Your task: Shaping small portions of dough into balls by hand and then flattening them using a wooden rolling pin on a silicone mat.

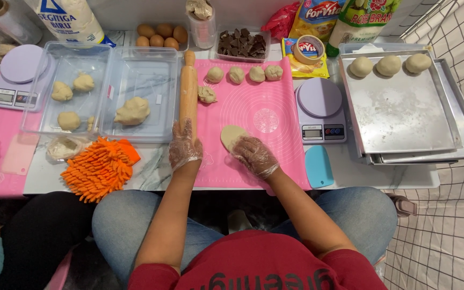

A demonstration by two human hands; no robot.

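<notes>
My gloved left hand point(185, 146) gripped the long wooden rolling pin point(188, 91); my right hand point(253, 154), fingers spread, pressed the flattened pale dough disc point(230, 136).

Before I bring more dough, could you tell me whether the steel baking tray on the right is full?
Not full: the baking tray holds only three dough balls along its far edge.

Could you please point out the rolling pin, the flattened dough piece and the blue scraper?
rolling pin point(188, 91), head view, middle of its wooden barrel.
flattened dough piece point(230, 135), head view, its bare upper part.
blue scraper point(318, 167), head view, its centre.
</notes>
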